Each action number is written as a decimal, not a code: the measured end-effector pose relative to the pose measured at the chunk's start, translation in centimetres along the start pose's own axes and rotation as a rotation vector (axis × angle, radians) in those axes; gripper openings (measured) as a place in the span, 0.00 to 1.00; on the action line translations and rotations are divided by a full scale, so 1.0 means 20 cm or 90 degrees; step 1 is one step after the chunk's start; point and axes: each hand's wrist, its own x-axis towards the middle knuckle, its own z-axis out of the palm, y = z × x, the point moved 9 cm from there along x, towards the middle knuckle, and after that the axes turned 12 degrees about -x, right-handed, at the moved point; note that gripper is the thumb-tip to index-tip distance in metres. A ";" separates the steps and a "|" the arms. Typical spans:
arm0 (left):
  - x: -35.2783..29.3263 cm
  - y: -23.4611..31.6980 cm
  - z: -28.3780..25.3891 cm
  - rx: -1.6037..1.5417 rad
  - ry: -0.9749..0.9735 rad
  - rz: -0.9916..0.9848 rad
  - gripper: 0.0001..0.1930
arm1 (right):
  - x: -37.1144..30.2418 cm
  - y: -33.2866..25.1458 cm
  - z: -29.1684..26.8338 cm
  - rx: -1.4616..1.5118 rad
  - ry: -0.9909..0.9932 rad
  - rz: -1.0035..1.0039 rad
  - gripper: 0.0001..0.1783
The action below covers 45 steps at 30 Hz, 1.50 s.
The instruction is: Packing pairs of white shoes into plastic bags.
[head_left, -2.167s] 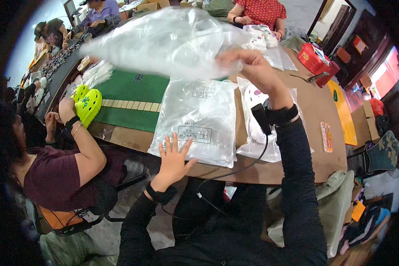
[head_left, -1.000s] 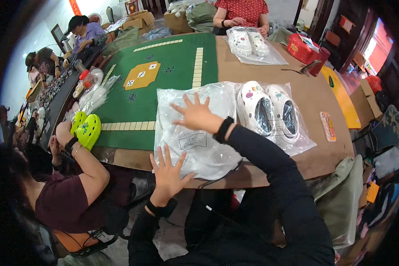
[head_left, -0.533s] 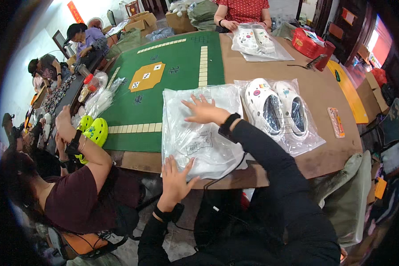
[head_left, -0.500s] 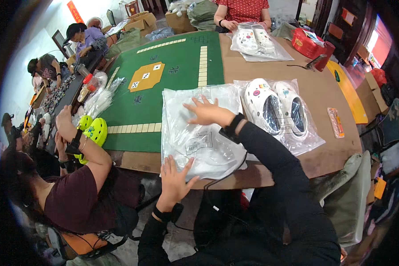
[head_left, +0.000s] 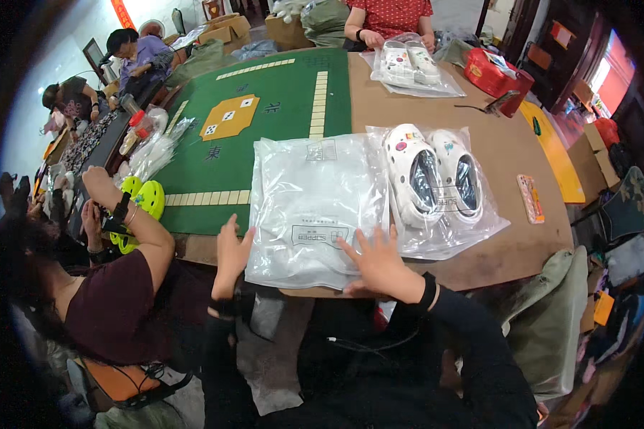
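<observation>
A stack of clear plastic bags (head_left: 300,182) lies flat at the table's near edge, partly over the green mat. My left hand (head_left: 230,256) is open beside the stack's left edge, fingers pointing up and away from me. At the near right corner, my right hand (head_left: 385,266) spreads its fingers over the bags and grips nothing. Just right of the stack, a pair of white clogs (head_left: 406,191) with colourful charms and dark insides lies in a clear bag (head_left: 447,239). That bag's left edge meets the stack.
The green mat (head_left: 279,86) has printed tile rows. A phone (head_left: 530,199) lies to the right. Across the table, a person handles another bagged pair of clogs (head_left: 408,64), near a red bag (head_left: 490,70). At left, a co-worker's arm is beside lime-green clogs (head_left: 149,199).
My right hand has moved from the stack's upper part to its near right corner. My left hand has slid off the bags to their left side. The stack looks flatter and straighter.
</observation>
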 end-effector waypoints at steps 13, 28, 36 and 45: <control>-0.08 0.21 0.23 -0.389 -0.154 -0.181 0.29 | -0.05 -0.01 -0.08 0.038 0.248 0.078 0.32; -0.16 0.24 0.23 -0.242 -0.183 -0.068 0.37 | -0.69 0.55 0.24 1.018 0.206 0.520 0.21; -0.46 0.92 0.15 0.025 -0.106 0.299 0.34 | -0.57 0.47 0.29 1.311 0.218 0.602 0.26; -0.67 1.03 0.68 0.221 -0.239 0.309 0.28 | -0.55 0.58 0.27 1.327 0.488 0.514 0.14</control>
